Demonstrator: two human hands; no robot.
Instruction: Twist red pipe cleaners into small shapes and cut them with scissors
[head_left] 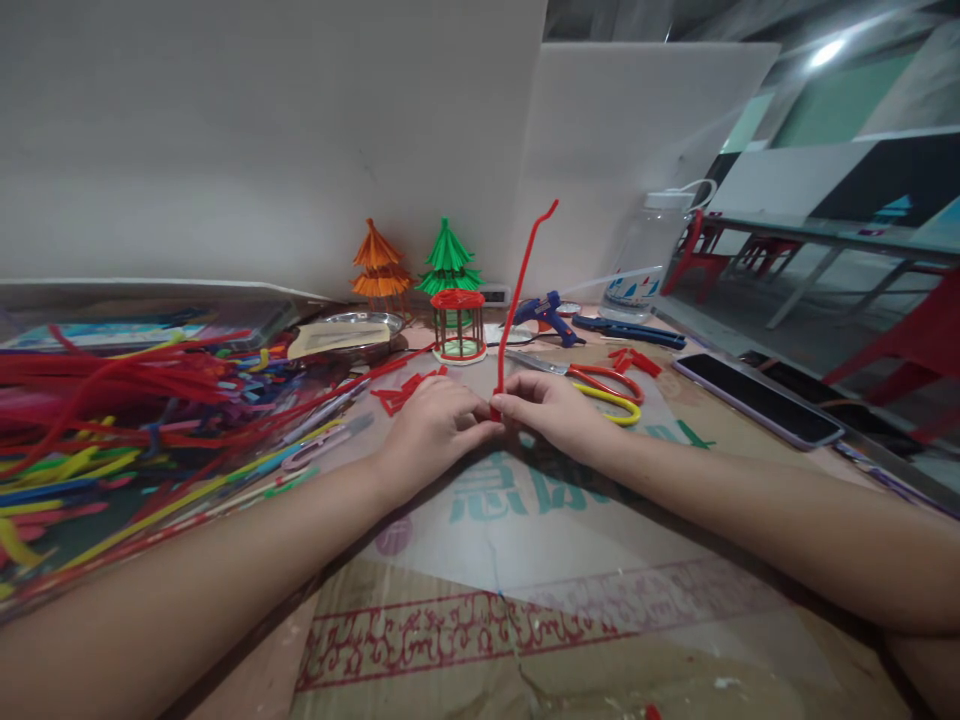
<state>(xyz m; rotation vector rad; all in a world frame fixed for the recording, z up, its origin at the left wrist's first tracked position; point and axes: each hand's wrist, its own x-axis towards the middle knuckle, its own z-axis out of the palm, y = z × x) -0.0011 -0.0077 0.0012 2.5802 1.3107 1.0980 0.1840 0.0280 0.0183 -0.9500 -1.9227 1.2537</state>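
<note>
My left hand [435, 425] and my right hand [551, 405] meet at the middle of the table, fingers pinched together on the lower end of a red pipe cleaner [517, 290]. The pipe cleaner stands nearly upright from the pinch, leaning right, with a small kink at its top. Short red folded pieces [401, 392] lie just behind my left hand. Scissors with red and yellow handles [611, 390] lie right behind my right hand. Beyond the hands stands a small red and green cage-like pavilion [458, 325].
A big heap of coloured pipe cleaners [112, 420] fills the left side. Orange [379, 262] and green [448, 262] paper pagodas stand by the white wall. A blue glue gun [544, 315], a plastic jar [649, 255] and a phone [757, 398] lie to the right. Cardboard [525, 600] covers the table.
</note>
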